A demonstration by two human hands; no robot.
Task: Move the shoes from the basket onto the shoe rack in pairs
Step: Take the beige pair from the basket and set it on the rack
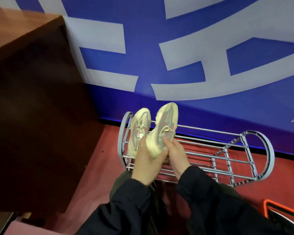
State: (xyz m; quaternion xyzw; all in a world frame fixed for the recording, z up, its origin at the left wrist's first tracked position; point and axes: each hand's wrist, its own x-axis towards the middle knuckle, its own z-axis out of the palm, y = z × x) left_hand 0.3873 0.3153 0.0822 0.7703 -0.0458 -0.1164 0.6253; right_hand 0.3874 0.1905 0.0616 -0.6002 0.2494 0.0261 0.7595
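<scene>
Here, two cream sneakers at the left end of a grey wire rack (227, 160). Left sneaker (139, 131) lying on the top bars just inside the rack's left hoop, toe pointing to the wall, laces up. Right sneaker (163, 129) tilted, toe raised above the bars, heel gripped from both sides: left hand (146, 160) wrapped under and around the heel, right hand (175, 155) closed on its right flank near the laces. Both hands touching the same shoe, dark sleeves below. Rest of the rack bare, standing on red floor against a blue wall (193, 48) with pale lettering. Brown cabinet (32, 107) to the left. Orange basket (278, 211) corner at lower right, contents too dark to make out.
</scene>
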